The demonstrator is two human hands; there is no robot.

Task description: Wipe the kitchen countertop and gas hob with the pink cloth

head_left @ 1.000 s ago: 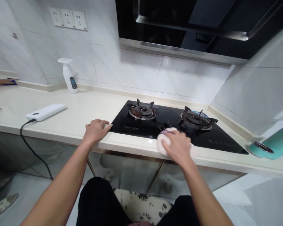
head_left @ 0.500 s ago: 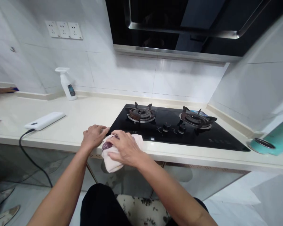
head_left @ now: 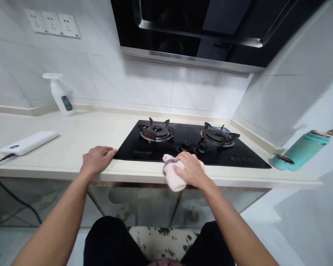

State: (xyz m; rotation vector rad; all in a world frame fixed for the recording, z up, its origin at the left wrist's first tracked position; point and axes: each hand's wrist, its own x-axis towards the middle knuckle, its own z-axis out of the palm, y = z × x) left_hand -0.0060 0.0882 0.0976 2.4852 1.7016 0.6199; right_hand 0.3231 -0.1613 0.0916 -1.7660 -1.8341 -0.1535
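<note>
My right grip (head_left: 190, 170) clenches a bunched pale pink cloth (head_left: 172, 177) at the front edge of a black glass gas hob (head_left: 227, 157), fingers curled down over the fabric. The cloth lies across the lip of the cream worktop (head_left: 72, 127), just in front of the glass, with its lower end hanging over the edge. My left grip (head_left: 96, 160) rests open and empty, palm down on that same lip, just left of the hob.

Two blackened burners with pan supports, the left burner (head_left: 156, 132) and the right burner (head_left: 218, 135), stand on the glass behind control knobs (head_left: 185, 145). A white spray bottle (head_left: 60, 98) stands upright against the tiled wall (head_left: 133, 81) to the left. Nearer me, a white power bank (head_left: 29, 143) lies on the worktop, trailing a black cable (head_left: 5, 181) over the edge. A teal flask (head_left: 301, 153) lies tilted at the far right, its open end toward the hob. A black range hood (head_left: 169, 22) looms overhead.
</note>
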